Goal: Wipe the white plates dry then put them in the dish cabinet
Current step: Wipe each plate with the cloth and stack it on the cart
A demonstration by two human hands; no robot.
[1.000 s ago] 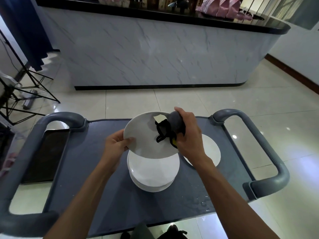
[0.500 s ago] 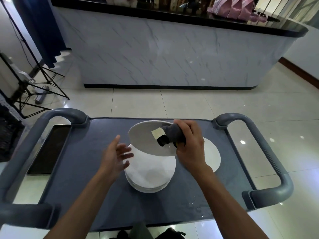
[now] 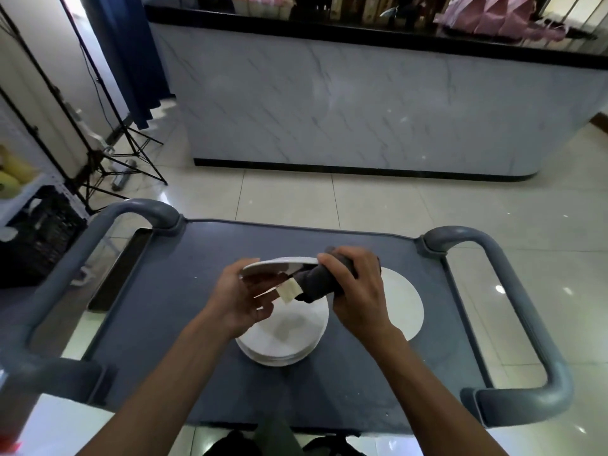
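On the grey cart [image 3: 184, 324], 2 hands work 1 lifted white plate [image 3: 279, 263], seen almost edge-on above the stack. The left hand [image 3: 241, 299] holds its left rim, fingers curled underneath. Below sits 1 stack of white plates [image 3: 283, 337]; how many it holds cannot be told. The right hand [image 3: 357, 291] clutches 1 dark grey cloth [image 3: 317, 284], pressed against the lifted plate's right edge, a pale tag [image 3: 289, 290] hanging from it. Just right lies 1 single plate [image 3: 406, 304], flat on the cart.
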